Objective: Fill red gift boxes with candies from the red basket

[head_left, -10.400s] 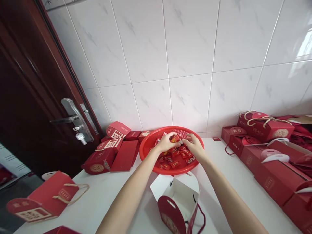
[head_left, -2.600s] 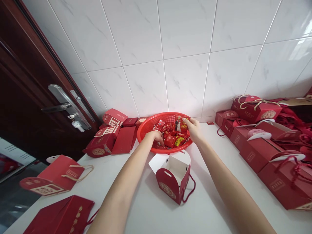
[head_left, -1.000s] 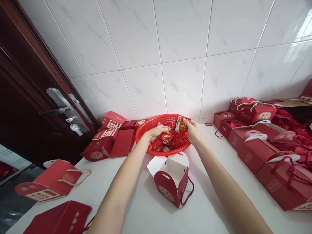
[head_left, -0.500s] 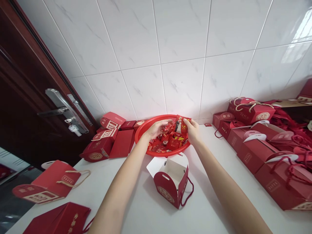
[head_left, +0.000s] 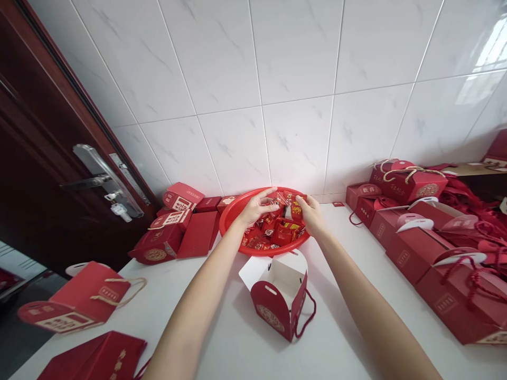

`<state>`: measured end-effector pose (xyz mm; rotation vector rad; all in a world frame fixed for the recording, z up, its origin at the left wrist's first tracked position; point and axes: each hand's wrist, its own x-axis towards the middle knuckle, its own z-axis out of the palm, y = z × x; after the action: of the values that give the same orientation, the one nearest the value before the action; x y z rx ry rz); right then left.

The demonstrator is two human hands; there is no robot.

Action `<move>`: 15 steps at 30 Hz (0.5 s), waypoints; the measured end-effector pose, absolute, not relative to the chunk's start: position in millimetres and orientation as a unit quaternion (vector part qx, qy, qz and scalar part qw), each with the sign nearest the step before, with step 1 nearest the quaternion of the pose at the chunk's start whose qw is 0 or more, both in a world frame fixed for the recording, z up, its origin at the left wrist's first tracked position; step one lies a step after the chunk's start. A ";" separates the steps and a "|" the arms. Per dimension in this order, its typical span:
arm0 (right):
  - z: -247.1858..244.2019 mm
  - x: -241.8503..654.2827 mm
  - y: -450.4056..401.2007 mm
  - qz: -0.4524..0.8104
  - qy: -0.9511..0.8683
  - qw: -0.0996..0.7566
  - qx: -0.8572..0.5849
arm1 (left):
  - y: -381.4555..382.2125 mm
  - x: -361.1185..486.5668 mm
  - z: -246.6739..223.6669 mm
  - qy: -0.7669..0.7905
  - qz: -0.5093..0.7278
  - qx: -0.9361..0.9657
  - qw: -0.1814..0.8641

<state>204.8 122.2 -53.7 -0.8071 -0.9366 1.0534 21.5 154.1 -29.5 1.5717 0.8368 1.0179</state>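
A red plastic basket (head_left: 226, 219) of red-wrapped candies (head_left: 259, 241) stands against the wall. Over its left side reaches my left hand (head_left: 253, 211), fingers spread and apart, near a clear-and-red wrapped candy (head_left: 282, 199). My right hand (head_left: 311, 215), at the basket's right rim, pinches a red candy packet (head_left: 296, 211) with gold print between thumb and fingers. In front of the basket, between my forearms, a red gift box (head_left: 273, 311) stands with its flaps up. Its white inside shows no contents, and a dark red cord handle (head_left: 307, 322) hangs at its right.
Closed red boxes (head_left: 412, 248) line the right side, with a heap of red cords (head_left: 471, 195) behind them. More red boxes (head_left: 160, 243) stand back left, and another box (head_left: 85, 295) lies near the left edge. A dark door (head_left: 43, 132) with keys is at left.
My right hand has lowered the red packet a little into the basket. My left hand's fingers have spread wider and moved away from the candy beside them.
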 end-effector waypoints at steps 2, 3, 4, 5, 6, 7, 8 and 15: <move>-51.4 205.5 118.1 0.476 -0.445 0.670 -0.354 | 153.3 22.2 -30.5 0.369 0.414 0.667 0.497; -50.5 205.8 116.2 0.481 -0.461 0.659 -0.350 | 152.7 22.3 -30.6 0.380 0.407 0.674 0.484; -49.8 206.1 114.7 0.485 -0.475 0.648 -0.346 | 152.1 22.4 -30.4 0.389 0.400 0.683 0.470; -49.4 206.3 113.6 0.487 -0.484 0.640 -0.344 | 151.6 22.4 -29.8 0.394 0.392 0.693 0.458; -49.2 206.4 112.9 0.486 -0.489 0.637 -0.346 | 151.2 22.4 -29.0 0.395 0.381 0.702 0.453; -49.2 206.3 112.6 0.480 -0.487 0.640 -0.351 | 151.2 22.5 -28.1 0.394 0.368 0.709 0.455; -49.3 206.2 112.7 0.472 -0.481 0.647 -0.357 | 151.6 22.8 -27.4 0.395 0.352 0.713 0.460; -51.0 204.8 115.2 0.458 -0.419 0.692 -0.369 | 165.0 24.0 -41.1 0.550 0.193 0.735 0.346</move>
<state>204.8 115.2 -51.0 -0.8253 -0.9373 1.0230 24.0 165.0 -41.1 1.9080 1.4276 0.4998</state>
